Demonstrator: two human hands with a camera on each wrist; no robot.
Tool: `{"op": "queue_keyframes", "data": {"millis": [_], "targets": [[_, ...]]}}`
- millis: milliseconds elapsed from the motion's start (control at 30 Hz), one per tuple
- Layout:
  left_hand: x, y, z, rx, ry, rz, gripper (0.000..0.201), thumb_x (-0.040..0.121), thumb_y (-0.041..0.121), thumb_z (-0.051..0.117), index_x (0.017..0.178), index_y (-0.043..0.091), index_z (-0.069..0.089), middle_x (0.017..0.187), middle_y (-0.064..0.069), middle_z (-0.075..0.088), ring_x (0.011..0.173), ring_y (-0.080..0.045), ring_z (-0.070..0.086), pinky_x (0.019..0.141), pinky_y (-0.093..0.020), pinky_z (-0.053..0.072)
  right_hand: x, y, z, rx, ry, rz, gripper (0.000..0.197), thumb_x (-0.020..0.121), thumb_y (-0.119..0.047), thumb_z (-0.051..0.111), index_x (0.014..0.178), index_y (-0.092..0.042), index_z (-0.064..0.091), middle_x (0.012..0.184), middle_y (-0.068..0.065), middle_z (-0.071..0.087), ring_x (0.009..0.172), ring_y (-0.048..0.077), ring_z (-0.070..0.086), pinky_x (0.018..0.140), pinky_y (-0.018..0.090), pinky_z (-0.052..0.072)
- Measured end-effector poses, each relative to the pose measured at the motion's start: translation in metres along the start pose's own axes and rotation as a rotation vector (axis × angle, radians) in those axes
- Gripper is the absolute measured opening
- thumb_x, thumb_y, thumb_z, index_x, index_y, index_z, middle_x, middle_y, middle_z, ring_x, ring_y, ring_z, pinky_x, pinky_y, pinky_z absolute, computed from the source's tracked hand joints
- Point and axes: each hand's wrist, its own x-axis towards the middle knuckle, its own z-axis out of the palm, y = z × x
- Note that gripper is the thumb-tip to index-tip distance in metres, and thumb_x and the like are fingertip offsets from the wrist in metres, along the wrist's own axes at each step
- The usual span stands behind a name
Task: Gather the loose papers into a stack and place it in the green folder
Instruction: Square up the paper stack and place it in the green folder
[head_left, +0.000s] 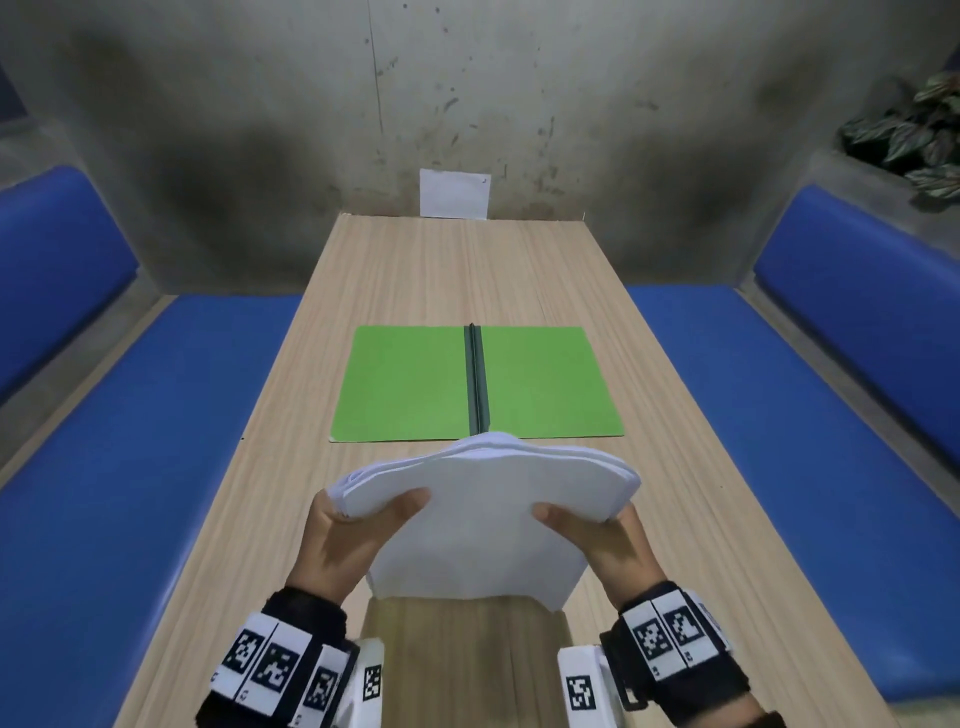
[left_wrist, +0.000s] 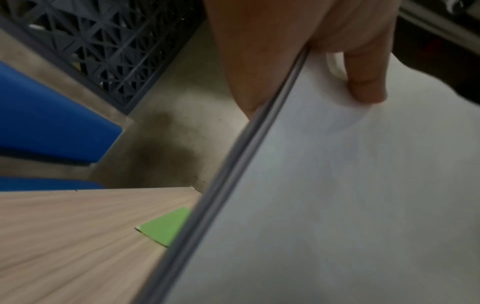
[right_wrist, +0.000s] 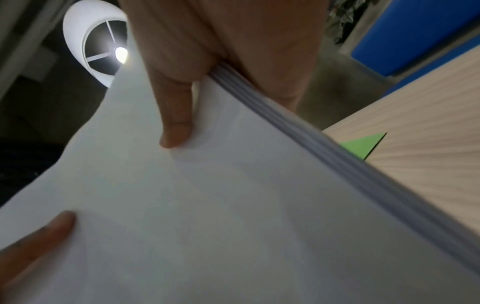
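Note:
A stack of white papers (head_left: 483, 519) is held up above the near part of the wooden table (head_left: 415, 270), its far edge arched upward. My left hand (head_left: 358, 525) grips its left side, thumb on top and fingers underneath. My right hand (head_left: 597, 530) grips the right side the same way. The green folder (head_left: 405, 384) lies open and flat just beyond the stack, dark spine in the middle, both halves bare. In the left wrist view the paper stack (left_wrist: 324, 195) fills the right half, with a corner of the folder (left_wrist: 166, 228) past it. The right wrist view shows the stack (right_wrist: 207, 205) under my thumb.
Blue bench seats (head_left: 130, 441) run along both sides of the table. A single white sheet (head_left: 454, 193) leans on the stained wall at the table's far end. A plant (head_left: 914, 135) sits on a ledge at the far right. A dark plastic crate (left_wrist: 103, 47) stands on the floor.

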Motion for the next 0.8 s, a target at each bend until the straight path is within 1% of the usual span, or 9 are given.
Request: {"op": "queue_keyframes", "data": {"millis": [133,300,400,500,533,600,667,733,800], "targets": [[-0.004,-0.003,-0.008,0.016,0.003,0.006,0.026,0.065,0.016,0.082,0.090,0.018,0.074,0.094,0.002,0.075,0.085,-0.011,0.069,0.069,-0.017,0.054,-0.004,0.003,-0.001,0.015,0.010,0.062,0.034,0.063,-0.006,0.083,0.092,-0.016,0.070,0.087,0.005,0.076,0.084,0.021,0.070,0.069,0.033,0.056],[0.000,0.000,-0.019,0.119,0.025,-0.056,0.069,0.051,0.045,0.082,0.115,0.035,0.058,0.120,0.006,0.063,0.109,-0.014,0.060,0.082,-0.018,0.052,-0.003,0.016,-0.005,-0.082,-0.031,0.132,0.021,0.060,-0.014,0.080,0.078,-0.017,0.070,0.069,-0.005,0.075,0.076,0.017,0.068,0.063,0.027,0.055],[0.006,0.031,-0.021,0.613,0.166,0.143,0.099,0.059,0.033,0.084,0.131,0.056,0.021,0.141,0.024,0.022,0.134,-0.009,0.028,0.109,-0.029,0.026,-0.003,0.002,0.000,-0.086,-0.068,0.077,0.012,0.066,-0.008,0.081,0.071,-0.008,0.069,0.064,-0.003,0.072,0.066,0.016,0.066,0.058,0.025,0.055],[0.011,0.064,-0.015,0.939,-0.049,0.411,0.088,0.062,0.057,0.064,0.136,0.052,0.017,0.138,0.028,0.020,0.140,-0.005,0.012,0.116,-0.034,0.007,-0.006,-0.020,0.006,-0.275,-0.139,-0.145,0.033,0.059,-0.030,0.084,0.052,-0.010,0.059,0.051,-0.009,0.053,0.051,0.009,0.046,0.053,0.023,0.040],[0.012,0.071,-0.011,0.998,-0.156,0.411,0.081,0.062,0.061,0.058,0.135,0.051,0.023,0.135,0.030,0.027,0.137,0.001,0.016,0.117,-0.034,0.008,-0.007,-0.029,0.009,-0.383,-0.175,-0.258,0.035,0.064,-0.029,0.081,0.045,-0.019,0.053,0.047,-0.012,0.046,0.047,0.002,0.037,0.051,0.018,0.032],[0.014,0.078,-0.006,0.932,-0.343,0.306,0.052,0.071,0.049,0.065,0.120,0.053,0.048,0.118,0.040,0.051,0.118,0.016,0.039,0.108,-0.023,0.031,-0.009,-0.045,0.013,-0.596,-0.222,-0.474,0.043,0.074,-0.018,0.071,0.043,-0.034,0.046,0.045,-0.017,0.046,0.045,0.003,0.038,0.047,0.012,0.024],[0.016,0.073,-0.003,0.661,-0.442,0.133,0.030,0.079,0.025,0.070,0.086,0.053,0.067,0.081,0.032,0.069,0.081,0.013,0.060,0.075,-0.012,0.046,-0.009,-0.055,0.014,-0.655,-0.210,-0.575,0.027,0.074,-0.021,0.070,0.056,-0.035,0.058,0.053,-0.025,0.055,0.051,0.000,0.048,0.049,0.009,0.029],[0.015,0.058,-0.002,0.484,-0.412,-0.005,0.028,0.080,0.013,0.070,0.069,0.038,0.072,0.063,0.019,0.069,0.060,0.006,0.059,0.061,-0.016,0.046,-0.008,-0.053,0.010,-0.601,-0.133,-0.544,0.011,0.070,-0.030,0.078,0.069,-0.035,0.068,0.070,-0.025,0.067,0.062,0.001,0.059,0.057,0.013,0.043],[0.014,0.044,-0.006,0.385,-0.313,-0.125,0.010,0.079,0.013,0.072,0.073,0.021,0.074,0.067,0.007,0.072,0.062,-0.006,0.063,0.062,-0.025,0.050,-0.003,-0.043,-0.006,-0.570,0.015,-0.433,0.031,0.057,-0.054,0.077,0.084,-0.041,0.068,0.086,-0.018,0.071,0.082,0.003,0.064,0.075,0.021,0.052]]}}
